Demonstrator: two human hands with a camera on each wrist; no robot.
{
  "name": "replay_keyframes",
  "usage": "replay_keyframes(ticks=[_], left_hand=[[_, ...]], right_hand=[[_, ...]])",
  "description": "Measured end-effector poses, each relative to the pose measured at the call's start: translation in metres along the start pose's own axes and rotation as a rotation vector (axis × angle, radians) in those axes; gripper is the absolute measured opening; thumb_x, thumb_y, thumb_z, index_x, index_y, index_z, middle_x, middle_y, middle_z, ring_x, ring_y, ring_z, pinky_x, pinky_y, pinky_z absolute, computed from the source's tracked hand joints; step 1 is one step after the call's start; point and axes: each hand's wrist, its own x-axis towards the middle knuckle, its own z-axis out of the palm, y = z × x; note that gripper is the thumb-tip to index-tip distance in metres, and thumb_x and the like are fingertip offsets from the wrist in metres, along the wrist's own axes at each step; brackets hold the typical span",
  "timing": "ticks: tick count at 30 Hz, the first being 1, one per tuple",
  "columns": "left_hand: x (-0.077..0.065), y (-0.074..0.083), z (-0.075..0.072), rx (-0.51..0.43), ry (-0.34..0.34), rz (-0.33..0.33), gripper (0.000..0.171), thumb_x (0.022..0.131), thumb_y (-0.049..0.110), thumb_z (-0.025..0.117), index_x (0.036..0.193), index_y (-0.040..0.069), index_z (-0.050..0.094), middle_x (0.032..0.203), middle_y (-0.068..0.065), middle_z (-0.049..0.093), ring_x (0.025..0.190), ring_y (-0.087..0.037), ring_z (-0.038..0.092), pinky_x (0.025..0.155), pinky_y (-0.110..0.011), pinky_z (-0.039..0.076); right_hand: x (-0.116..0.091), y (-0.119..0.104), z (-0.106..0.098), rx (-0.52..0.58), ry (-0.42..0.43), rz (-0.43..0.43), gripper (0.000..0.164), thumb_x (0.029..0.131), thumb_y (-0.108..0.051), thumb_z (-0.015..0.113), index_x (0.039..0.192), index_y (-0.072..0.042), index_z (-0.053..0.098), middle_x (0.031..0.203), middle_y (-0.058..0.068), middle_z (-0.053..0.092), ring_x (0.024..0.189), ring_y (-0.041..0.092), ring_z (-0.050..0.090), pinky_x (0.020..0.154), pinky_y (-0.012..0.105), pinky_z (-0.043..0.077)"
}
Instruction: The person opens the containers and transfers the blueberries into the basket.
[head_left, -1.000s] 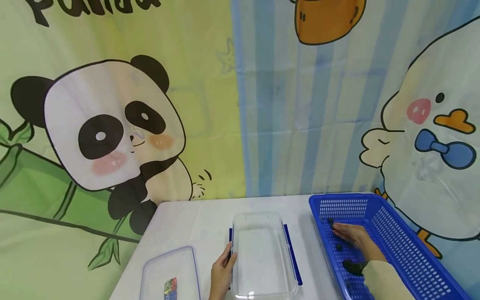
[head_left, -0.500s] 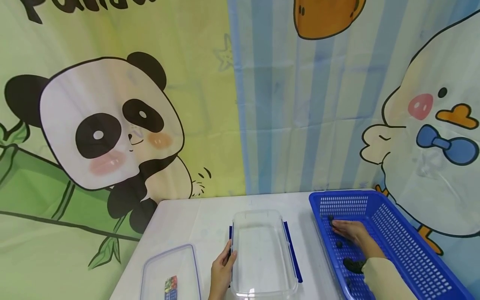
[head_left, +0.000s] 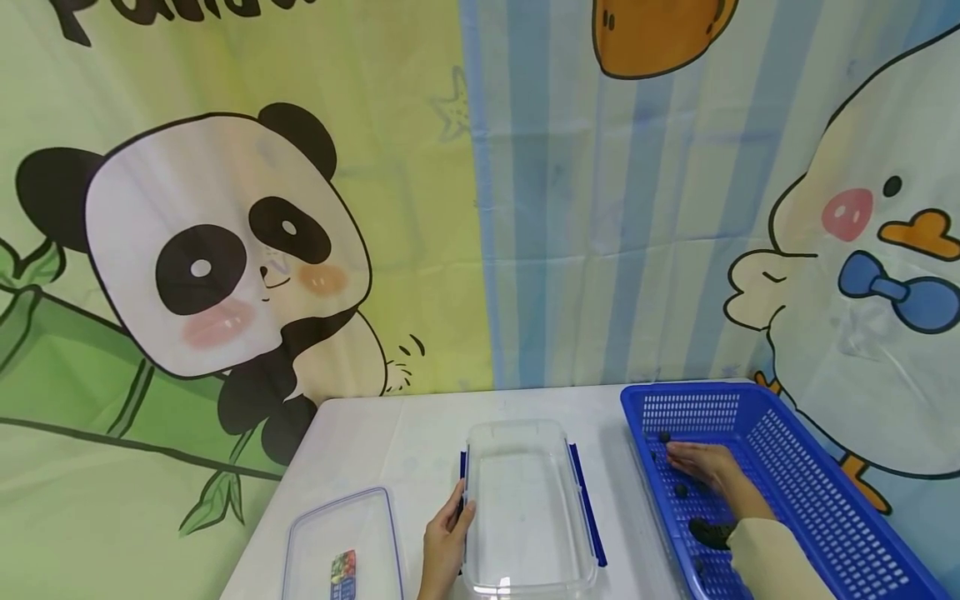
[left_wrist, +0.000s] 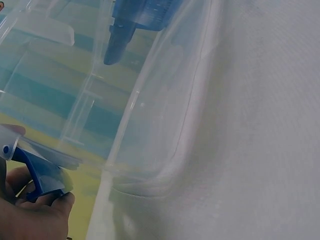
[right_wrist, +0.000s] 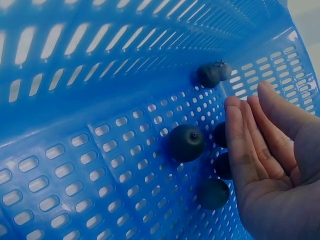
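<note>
My left hand (head_left: 444,546) grips the left side of a clear plastic container (head_left: 528,508). In the left wrist view its fingers curl around a blue latch (left_wrist: 47,175) on the container. Inside a blue slotted basket (head_left: 825,492), my right hand (head_left: 708,467) reaches down with fingers nearly straight. In the right wrist view, nothing shows between thumb and fingers. Small dark round fruits (right_wrist: 186,143) lie near the fingertips, some partly hidden behind the fingers. One dark fruit (right_wrist: 209,75) touches a paler one (right_wrist: 225,71) with a crown-like tip.
A clear lid (head_left: 390,533) with a bluish rim and a colourful label (head_left: 342,575) lies on the white table (head_left: 420,433), left of the container. A dark, curved, bumpy piece (head_left: 708,533) rests in the basket beside the sleeve. A cartoon-printed curtain (head_left: 555,200) hangs behind.
Near the right fingertips, the dark fruits in the basket show slightly farther apart. Both hands stay nearly where they were; the head view shifts a little.
</note>
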Motion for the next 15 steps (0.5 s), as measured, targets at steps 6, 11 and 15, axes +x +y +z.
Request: replay_keyframes(ticks=[6,11,15], left_hand=[[0.008,-0.024,0.002,-0.003,-0.002,-0.016,0.045,0.09,0.015,0.061,0.129,-0.005,0.049,0.133,-0.025,0.043,0.123,-0.036,0.04,0.097,-0.034,0.04],[0.011,-0.027,0.001,0.037,0.011,-0.035,0.047,0.09,0.021,0.062,0.129,-0.001,0.05,0.134,-0.02,0.045,0.122,-0.032,0.043,0.096,-0.033,0.042],[0.015,-0.017,-0.002,0.115,0.111,-0.035,0.042,0.093,0.026,0.057,0.127,0.001,0.054,0.128,-0.012,0.054,0.118,-0.029,0.049,0.096,-0.036,0.043]], right_hand=[[-0.004,-0.008,-0.002,0.05,-0.032,-0.025,0.019,0.084,0.001,0.065,0.099,0.013,0.063,0.077,0.007,0.068,0.072,0.017,0.068,0.079,0.037,0.055],[-0.005,-0.024,-0.004,0.102,-0.057,-0.14,0.028,0.085,-0.009,0.067,0.107,0.008,0.063,0.081,0.003,0.068,0.076,0.015,0.068,0.082,0.034,0.054],[-0.007,-0.045,0.001,0.086,0.058,-0.283,0.034,0.086,-0.02,0.066,0.111,0.003,0.063,0.083,0.002,0.068,0.075,0.01,0.066,0.074,0.028,0.056]])
